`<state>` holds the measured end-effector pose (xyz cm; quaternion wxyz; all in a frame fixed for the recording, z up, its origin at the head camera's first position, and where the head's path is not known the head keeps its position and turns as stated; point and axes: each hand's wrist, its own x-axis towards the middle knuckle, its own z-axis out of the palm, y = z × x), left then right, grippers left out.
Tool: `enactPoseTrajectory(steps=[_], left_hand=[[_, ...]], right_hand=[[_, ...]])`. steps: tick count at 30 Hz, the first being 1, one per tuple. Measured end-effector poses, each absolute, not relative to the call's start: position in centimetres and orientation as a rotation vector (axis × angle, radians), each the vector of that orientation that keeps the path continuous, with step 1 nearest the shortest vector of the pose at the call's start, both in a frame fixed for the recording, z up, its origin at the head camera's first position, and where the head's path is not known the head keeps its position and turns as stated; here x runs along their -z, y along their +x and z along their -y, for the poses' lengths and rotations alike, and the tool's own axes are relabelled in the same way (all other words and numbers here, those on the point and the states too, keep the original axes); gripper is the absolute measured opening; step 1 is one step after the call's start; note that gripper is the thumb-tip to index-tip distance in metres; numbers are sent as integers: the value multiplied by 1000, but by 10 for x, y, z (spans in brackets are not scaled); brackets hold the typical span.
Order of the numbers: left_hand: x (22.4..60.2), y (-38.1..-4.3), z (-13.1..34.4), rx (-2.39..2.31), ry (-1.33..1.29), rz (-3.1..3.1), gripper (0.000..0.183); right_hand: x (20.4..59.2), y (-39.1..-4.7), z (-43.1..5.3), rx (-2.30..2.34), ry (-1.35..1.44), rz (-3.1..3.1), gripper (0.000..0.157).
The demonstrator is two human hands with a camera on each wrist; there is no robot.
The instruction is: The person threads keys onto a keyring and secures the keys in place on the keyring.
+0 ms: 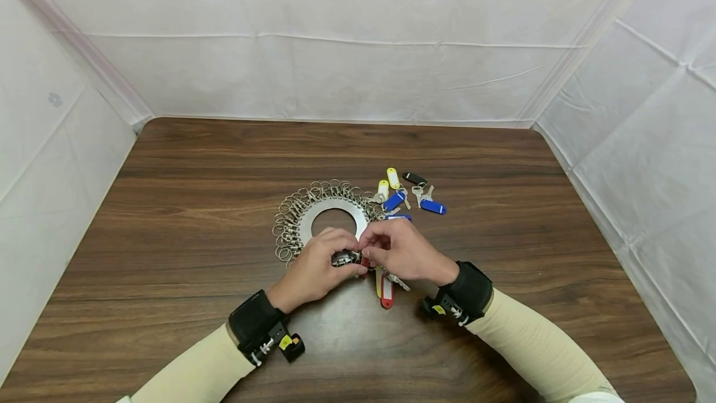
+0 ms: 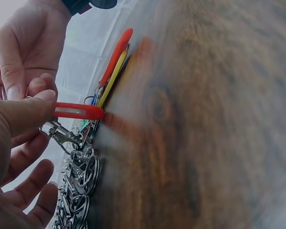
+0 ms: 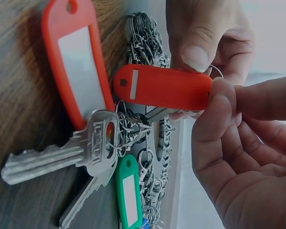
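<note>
One red key tag inside the desk's edges: left hand pinched it, right hand its end; likely light, stiff, best edge-held.

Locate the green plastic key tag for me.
The green plastic key tag sits near the right wrist view's bottom edge, left of centre, between a silver metal key and shiny metal clips.

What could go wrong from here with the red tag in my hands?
The red tag may slip, since it is held near one end by fingers. The thin ring at that end could spring from their pinch. Metal clips bunch closely nearby, so the ring might snag on one.
</note>
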<state>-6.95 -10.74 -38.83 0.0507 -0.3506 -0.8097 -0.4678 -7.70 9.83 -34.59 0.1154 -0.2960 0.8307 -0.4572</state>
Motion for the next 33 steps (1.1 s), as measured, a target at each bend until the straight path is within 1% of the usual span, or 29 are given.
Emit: enactPoseTrajectory(steps=[14,23,30,33], left_hand=[[390,-71,108,1399,-1046,2486,22],[390,-69,109,1393,-1016,2502,36],[390,-69,109,1392,-1025,2476,28],[390,-70,109,1391,-1035,2463,27]], right_hand=[[346,-76,-97,1335,-887,-2432,13],[343,-76,-99,1383,-861,-2401,10],[343,-76,-99,1367,-897,-2414,11],[342,-76,-99,1366,-900,-2413,11]])
